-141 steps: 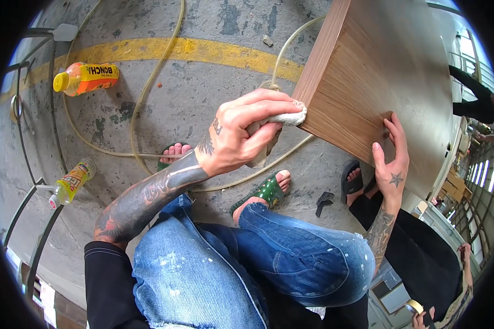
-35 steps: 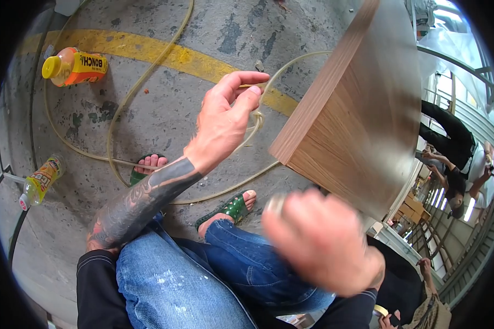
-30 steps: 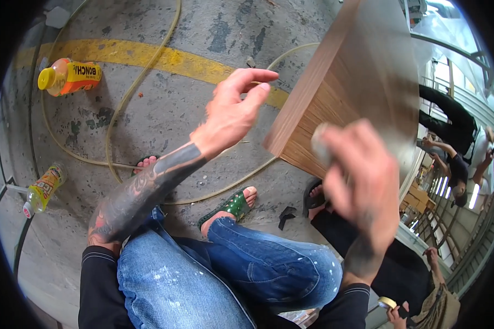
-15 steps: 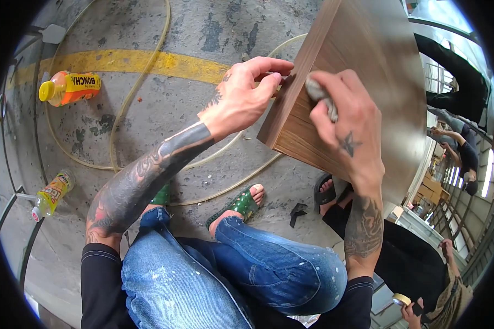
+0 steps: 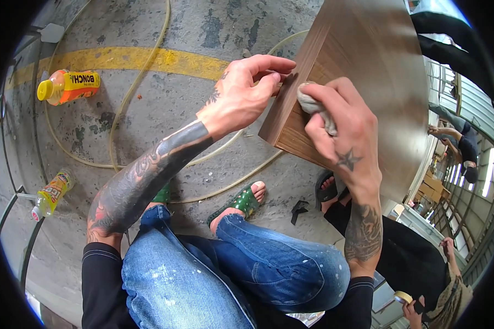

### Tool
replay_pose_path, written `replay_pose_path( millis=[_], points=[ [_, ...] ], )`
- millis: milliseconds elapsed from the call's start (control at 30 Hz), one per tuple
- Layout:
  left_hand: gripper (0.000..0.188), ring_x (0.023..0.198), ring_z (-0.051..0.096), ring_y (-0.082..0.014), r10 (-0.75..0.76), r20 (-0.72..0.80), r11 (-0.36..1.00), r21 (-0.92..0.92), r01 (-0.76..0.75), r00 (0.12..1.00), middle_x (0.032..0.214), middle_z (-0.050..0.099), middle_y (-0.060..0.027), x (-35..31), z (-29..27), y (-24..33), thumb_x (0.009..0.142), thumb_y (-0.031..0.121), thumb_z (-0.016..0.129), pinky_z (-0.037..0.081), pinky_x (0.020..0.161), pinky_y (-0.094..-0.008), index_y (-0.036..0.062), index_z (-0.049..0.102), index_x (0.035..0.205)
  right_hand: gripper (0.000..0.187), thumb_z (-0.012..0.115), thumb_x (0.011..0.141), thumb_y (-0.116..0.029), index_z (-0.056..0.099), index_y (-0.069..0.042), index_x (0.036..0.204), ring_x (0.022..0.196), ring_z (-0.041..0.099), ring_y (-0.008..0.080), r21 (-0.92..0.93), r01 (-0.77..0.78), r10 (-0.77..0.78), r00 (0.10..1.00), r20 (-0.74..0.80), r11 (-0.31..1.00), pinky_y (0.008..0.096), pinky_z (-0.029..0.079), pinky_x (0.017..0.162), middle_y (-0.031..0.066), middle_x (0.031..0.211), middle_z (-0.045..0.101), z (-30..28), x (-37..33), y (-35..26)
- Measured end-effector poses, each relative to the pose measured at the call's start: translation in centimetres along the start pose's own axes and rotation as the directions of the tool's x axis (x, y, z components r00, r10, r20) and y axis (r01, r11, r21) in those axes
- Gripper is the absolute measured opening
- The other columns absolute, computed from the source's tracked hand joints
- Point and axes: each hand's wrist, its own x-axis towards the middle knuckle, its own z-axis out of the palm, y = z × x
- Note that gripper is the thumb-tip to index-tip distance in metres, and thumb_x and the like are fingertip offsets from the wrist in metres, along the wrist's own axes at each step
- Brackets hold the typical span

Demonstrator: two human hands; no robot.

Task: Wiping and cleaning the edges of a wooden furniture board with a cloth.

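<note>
A dark brown wood-grain panel or box [image 5: 381, 104] rises on the right, its narrow edge strip facing me. My right hand [image 5: 348, 129] is closed round a wadded grey-white cloth [image 5: 315, 107], pressed on the wood beside the near edge. At that edge's left side is my left hand [image 5: 244, 93], its index finger stretched to the wood and its thumb held apart. The other fingers of that hand are bent and partly hidden, and I see nothing held in them.
A clear hose [image 5: 127, 104] loops over the concrete floor across a yellow line [image 5: 110, 59]. An orange drink bottle [image 5: 71, 86] and a clear bottle [image 5: 54, 192] lie left. Other people's legs [image 5: 411, 257] are close at right; one person's hand is by a tape roll [image 5: 403, 297].
My right hand has shifted slightly left and down with the cloth, toward the panel's near edge. My left hand stays almost where it was.
</note>
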Motion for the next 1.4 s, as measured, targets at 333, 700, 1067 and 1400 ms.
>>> replay_pose_path(
  millis=[333,700,1067,1400],
  points=[
    [0.031,0.095,0.071,-0.016,0.017,-0.006,0.997,-0.081,-0.017,1.0,0.11,0.075,-0.0125,-0.1,0.6,0.2,0.098,0.008,0.053,0.057,0.089,-0.0298,0.0028,0.069,0.125,0.028,0.066,0.077,-0.004,0.07,-0.01,0.105,0.079,0.066,0.0285,-0.07,-0.006,0.002,0.998,-0.055,0.998,0.0398,0.055,0.068,0.0089,0.092,0.062,0.1,-0.3,0.3],
    [0.032,0.101,0.069,-0.0156,-0.028,0.0,0.989,-0.148,0.028,1.0,0.112,0.074,-0.0121,-0.3,0.4,0.4,0.099,0.008,0.053,0.056,0.091,-0.0292,0.0034,0.069,0.126,0.029,0.067,0.074,-0.004,0.07,-0.01,0.103,0.077,0.066,0.0292,-0.027,0.072,-0.07,0.997,0.043,0.997,0.0388,0.055,0.067,0.0089,0.09,0.061,-0.2,-0.8,-0.5],
    [0.036,0.126,0.059,-0.0193,-0.125,0.12,0.963,-0.226,0.15,0.985,0.134,0.062,-0.013,-1.1,-0.2,1.5,0.104,0.013,0.056,0.049,0.111,-0.0356,0.0005,0.057,0.139,0.033,0.061,0.077,-0.003,0.07,-0.005,0.108,0.082,0.065,0.0307,0.036,0.038,-0.041,0.996,0.077,0.999,0.0373,0.053,0.073,0.0136,0.092,0.06,0.2,-2.3,-0.5],
    [0.039,0.127,0.059,-0.0209,-0.113,0.111,0.939,-0.312,0.143,0.987,0.135,0.061,-0.0138,-1.4,0.0,0.8,0.103,0.011,0.057,0.048,0.112,-0.0368,-0.0029,0.054,0.14,0.033,0.064,0.074,-0.003,0.07,-0.006,0.106,0.081,0.065,0.0311,0.015,-0.018,0.018,1.0,0.005,1.0,0.039,0.053,0.071,0.0135,0.093,0.061,0.5,-2.4,-0.7]
  ],
)
